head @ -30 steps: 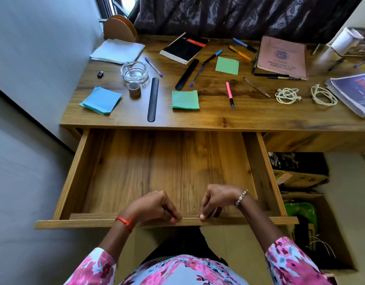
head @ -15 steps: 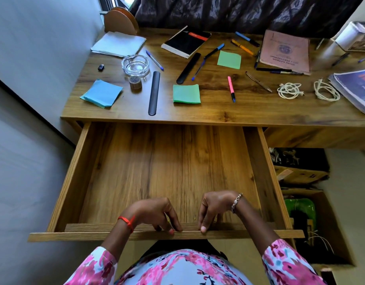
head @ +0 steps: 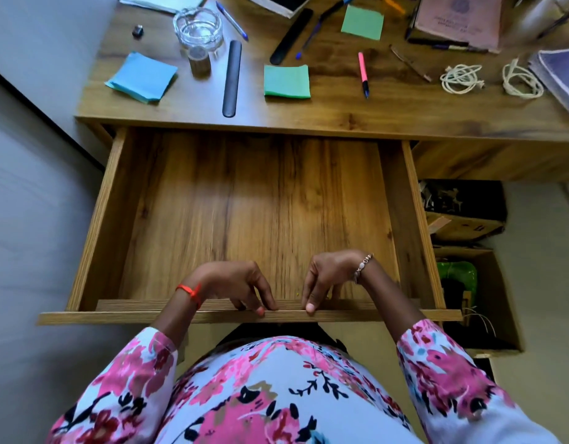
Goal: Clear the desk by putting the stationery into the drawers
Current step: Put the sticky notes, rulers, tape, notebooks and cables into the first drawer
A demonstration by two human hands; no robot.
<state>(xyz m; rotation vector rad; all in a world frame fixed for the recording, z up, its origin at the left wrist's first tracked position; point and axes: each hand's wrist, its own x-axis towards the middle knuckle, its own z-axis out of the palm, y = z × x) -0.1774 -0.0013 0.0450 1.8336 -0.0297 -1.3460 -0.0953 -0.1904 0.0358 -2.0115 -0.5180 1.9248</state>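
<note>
Change: drawer (head: 254, 216) has slid further out toward the person since a second ago, and the view has dipped lower over it.
Fingers: left hand (head: 231, 285) and right hand (head: 329, 277) are both curled over the drawer's front edge, fingertips hooked on the lip, gripping it side by side near the middle.
Drawer: wide open, nothing visible inside, so basically ready for loading.
Stationery: all of it sits on the desk (head: 388, 113), e.g. blue sticky notes (head: 142, 76), green sticky pad (head: 287, 81), black ruler (head: 231, 77), pink pen (head: 362, 72).
Handling guess: pads are light and floppy, so pinch the whole stack by its edges; pens and ruler are stiff, slim, probably roll, grab mid-length.
</note>
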